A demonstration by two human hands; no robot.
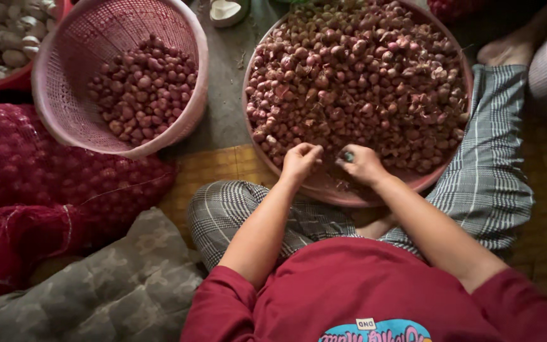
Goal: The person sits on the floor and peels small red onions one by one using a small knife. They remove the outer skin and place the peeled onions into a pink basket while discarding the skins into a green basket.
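the left hand is curled over the near rim of a wide round tray, its fingers bent in around something small that cannot be made out; it looks clenched on one of the shallots, though the piece itself is hidden by the knuckles. just beside it, close but apart, the right hand is closed in a fist around a small tool with a blue-green tip, which pokes out toward the left hand. whether the tool has a blade cannot be told.

the shallots lie heaped in the tray straight ahead of both hands, filling it from the fingertips to the far rim, reddish-brown with loose dry skins among them. the near edge of the tray, under the hands, shows a bare pink strip.

ahead and to the left of the left hand, well apart, a pink plastic basket leans tilted and holds a smaller pile of darker, smoother peeled shallots. farther left of it, a red bowl holds pale white bulbs. left of the left forearm lies a red mesh sack full of bulbs, and nearer the body a grey-patterned cloth. the person sits cross-legged in checked trousers on a woven mat, in a dark red shirt.
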